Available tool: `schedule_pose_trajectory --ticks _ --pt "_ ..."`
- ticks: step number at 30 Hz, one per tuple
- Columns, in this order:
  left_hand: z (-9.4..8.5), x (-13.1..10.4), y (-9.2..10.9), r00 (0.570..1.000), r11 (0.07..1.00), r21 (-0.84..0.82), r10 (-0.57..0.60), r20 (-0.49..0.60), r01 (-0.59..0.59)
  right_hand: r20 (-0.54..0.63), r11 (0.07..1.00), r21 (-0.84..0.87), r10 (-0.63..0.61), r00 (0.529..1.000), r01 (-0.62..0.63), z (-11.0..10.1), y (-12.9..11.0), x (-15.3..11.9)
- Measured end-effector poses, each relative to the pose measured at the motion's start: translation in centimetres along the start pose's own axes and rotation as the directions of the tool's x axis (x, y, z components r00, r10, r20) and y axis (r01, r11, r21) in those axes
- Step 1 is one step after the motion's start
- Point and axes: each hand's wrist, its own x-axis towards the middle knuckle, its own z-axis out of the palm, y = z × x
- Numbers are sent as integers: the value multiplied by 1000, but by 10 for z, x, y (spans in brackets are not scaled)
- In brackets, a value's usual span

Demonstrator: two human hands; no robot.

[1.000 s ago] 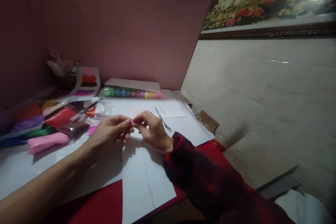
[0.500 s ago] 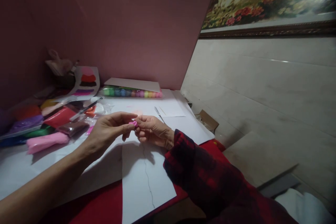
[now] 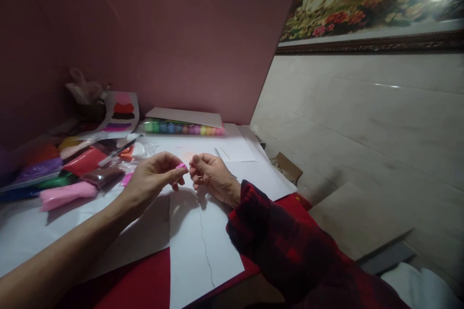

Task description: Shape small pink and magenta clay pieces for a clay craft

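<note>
A small lump of bright pink modelling clay (image 3: 181, 166) is pinched between the thumb and fingertips of my left hand (image 3: 154, 174). Just to its right, my right hand (image 3: 213, 176) is closed, thumb against the curled fingers. A narrow gap parts it from the clay, and whether it holds a small bit is hidden. Below both hands lies a sheet of white paper (image 3: 195, 251) with a wavy pencil line running down it.
Several bags of coloured clay, among them a pink packet (image 3: 68, 195) and a red packet (image 3: 85, 161), lie at the left. Behind stands a clear pack of coloured pieces (image 3: 184, 128). A small cardboard box (image 3: 288, 166) sits beyond the table's right side, near the tiled wall.
My right hand has come away from the pink clay, moving slightly right with its thumb raised. The clay stays in my left hand, which has hardly moved.
</note>
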Motion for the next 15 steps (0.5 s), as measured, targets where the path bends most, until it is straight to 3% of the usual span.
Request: schedule_pose_trajectory --ticks 2,5,10,15 --pt "0 1 -1 1000 1000 -6 -8 -14 8 -23 996 -63 -61 998 60 2 0 0" --pt "-1 1 -2 999 999 -18 -40 -4 40 33 973 -177 -146 989 149 4 -1 0" --pt "-2 1 -1 991 990 -37 -132 18 133 76 932 -228 -271 960 281 6 3 0" --pt "-1 -1 -3 982 976 -110 -185 41 189 77 857 -381 -345 935 347 5 4 -4"
